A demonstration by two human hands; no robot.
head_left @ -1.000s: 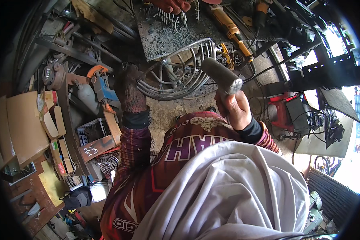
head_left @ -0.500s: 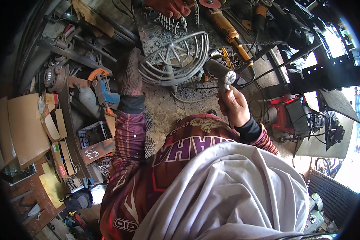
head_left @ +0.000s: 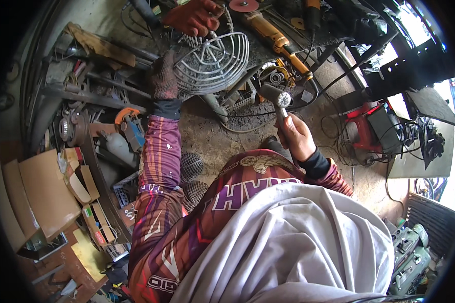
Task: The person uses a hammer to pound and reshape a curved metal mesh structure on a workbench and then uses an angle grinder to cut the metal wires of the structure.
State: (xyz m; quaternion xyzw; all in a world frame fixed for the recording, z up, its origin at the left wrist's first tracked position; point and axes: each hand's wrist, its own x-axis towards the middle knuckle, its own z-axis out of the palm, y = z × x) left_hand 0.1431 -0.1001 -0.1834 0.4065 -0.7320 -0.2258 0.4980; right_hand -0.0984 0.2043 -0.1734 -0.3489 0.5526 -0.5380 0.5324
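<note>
In a dark knitted glove, my left hand (head_left: 164,76) is closed at the left end of a half-round wire cage (head_left: 215,63), whose curved bars meet at a hub. The cage lies tilted over the near edge of a dark metal workbench (head_left: 268,59). My bare right hand (head_left: 297,137) is wrapped round the handle of a hammer (head_left: 276,96), held upright to the right of the cage, apart from it. The hammer's thick round head has a grooved face. Just beyond the cage is a red glove (head_left: 194,19); whether a hand is in it I cannot tell.
An orange angle grinder (head_left: 270,33) with a reddish disc lies on the bench, its cable hanging down. To the left are a blue-and-orange tool (head_left: 131,130) and cardboard boxes (head_left: 48,194). Wire cages (head_left: 191,166) lie on the floor by my left arm. A red stool (head_left: 361,129) stands right.
The wire cage has tipped to show more of its hub and inner bars, and my left hand has shifted with it. The hammer stays raised in my right hand. My view has shifted somewhat.
</note>
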